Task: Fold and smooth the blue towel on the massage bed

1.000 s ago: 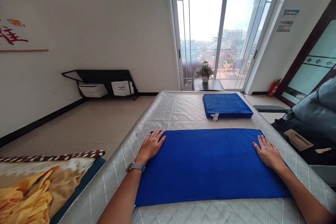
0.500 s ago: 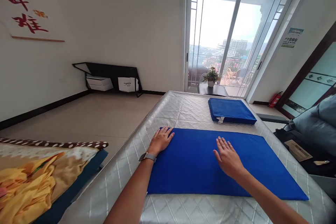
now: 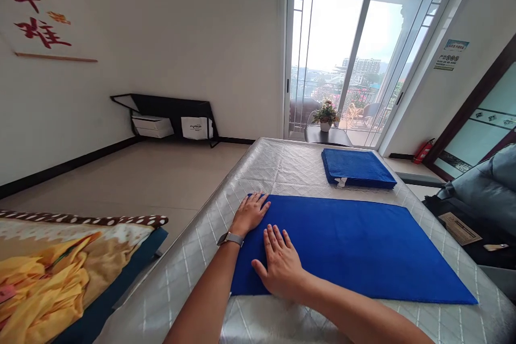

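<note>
A blue cloth (image 3: 355,247) lies spread flat on a table with a silver quilted cover (image 3: 262,172). My left hand (image 3: 250,214) rests on the cloth's far left corner, fingers stretched out, a watch with a grey band on the wrist. Lower and to the right, my right hand (image 3: 281,263) lies open on the left part of the same cloth, fingers extended and thumb apart. Beyond the spread cloth sits a neat stack of folded blue cloths (image 3: 357,166) with a white tag at its front edge.
At the lower left, a surface with a patterned cover holds crumpled yellow fabric (image 3: 52,285). A potted plant (image 3: 325,116) stands on a dark chair (image 3: 328,136) before the glass sliding door. A black rack (image 3: 173,113) is by the wall. Dark cushioned furniture (image 3: 487,193) is on the right.
My right hand has moved left across the cloth, from its middle to near my left hand. My left hand stays at the far left corner.
</note>
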Motion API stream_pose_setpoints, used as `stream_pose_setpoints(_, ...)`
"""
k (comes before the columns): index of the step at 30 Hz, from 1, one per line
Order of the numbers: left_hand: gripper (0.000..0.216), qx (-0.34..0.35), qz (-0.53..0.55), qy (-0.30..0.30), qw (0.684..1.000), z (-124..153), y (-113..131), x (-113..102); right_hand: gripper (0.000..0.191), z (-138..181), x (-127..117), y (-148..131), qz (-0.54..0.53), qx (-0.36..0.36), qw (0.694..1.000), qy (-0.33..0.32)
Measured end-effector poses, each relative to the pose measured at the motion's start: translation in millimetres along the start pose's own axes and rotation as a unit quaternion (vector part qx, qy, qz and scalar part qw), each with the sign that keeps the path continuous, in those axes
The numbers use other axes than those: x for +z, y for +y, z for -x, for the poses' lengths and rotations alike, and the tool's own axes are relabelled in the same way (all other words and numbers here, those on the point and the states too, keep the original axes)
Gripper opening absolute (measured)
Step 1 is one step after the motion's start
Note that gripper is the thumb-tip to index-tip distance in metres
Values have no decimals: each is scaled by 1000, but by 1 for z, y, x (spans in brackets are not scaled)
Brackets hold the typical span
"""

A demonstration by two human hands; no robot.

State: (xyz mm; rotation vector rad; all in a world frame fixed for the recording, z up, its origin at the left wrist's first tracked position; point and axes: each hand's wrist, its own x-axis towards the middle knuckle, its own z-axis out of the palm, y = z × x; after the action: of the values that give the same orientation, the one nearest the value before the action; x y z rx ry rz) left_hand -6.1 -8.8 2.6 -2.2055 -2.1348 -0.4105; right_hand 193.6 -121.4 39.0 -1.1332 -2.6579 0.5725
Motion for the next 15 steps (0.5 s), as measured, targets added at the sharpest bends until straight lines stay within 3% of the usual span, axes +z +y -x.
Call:
stream_pose_setpoints(7, 54, -9, 15, -19, 1000, -1, 1, -2, 81, 35, -18, 49, 56, 55, 997, -9)
stream_pose_setpoints(15, 55, -10, 11, -27, 1000, 0, 2, -4, 78, 114, -49, 139, 129, 173, 976, 32)
